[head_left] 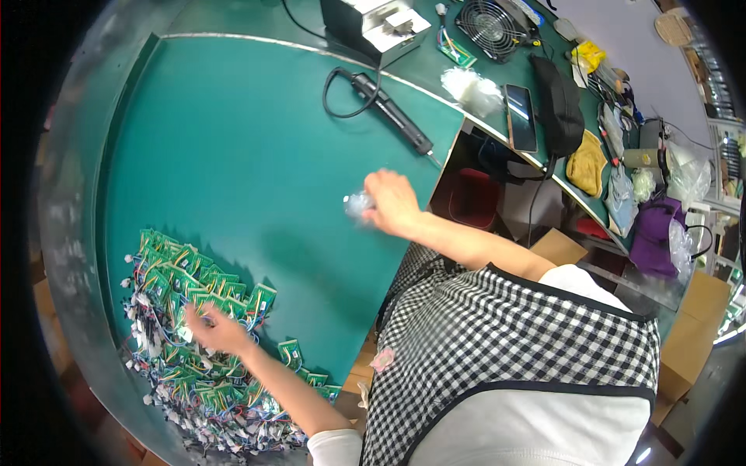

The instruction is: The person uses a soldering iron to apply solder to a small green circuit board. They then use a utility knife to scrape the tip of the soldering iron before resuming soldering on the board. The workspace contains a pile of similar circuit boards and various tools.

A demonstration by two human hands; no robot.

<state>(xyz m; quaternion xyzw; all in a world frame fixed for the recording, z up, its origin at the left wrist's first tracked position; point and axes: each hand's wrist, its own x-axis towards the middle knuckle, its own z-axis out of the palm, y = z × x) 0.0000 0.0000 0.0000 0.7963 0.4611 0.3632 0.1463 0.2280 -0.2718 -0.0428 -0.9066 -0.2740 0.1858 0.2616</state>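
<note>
A crumpled clear plastic bag (357, 205) is pinched in my right hand (394, 206), held above the green mat near its right side. My left hand (221, 332) is over a heap of small green circuit boards with coloured wires (225, 289) at the lower left. Its fingers are bent and apart among the boards, with no board plainly held. Many boards have white connectors, and the lower part of the heap is mostly connectors and cables (210, 431). Farther up on the mat lies a black electric screwdriver (395, 116) with its cord looped, well apart from both hands.
A raised metal rim (74, 256) borders the green mat (225, 140) on the left. Beyond its far edge stand a metal box (373, 31), a fan (489, 29), a plastic bag bundle (472, 89) and a phone (521, 116). A yellow glove (587, 165) lies at the right.
</note>
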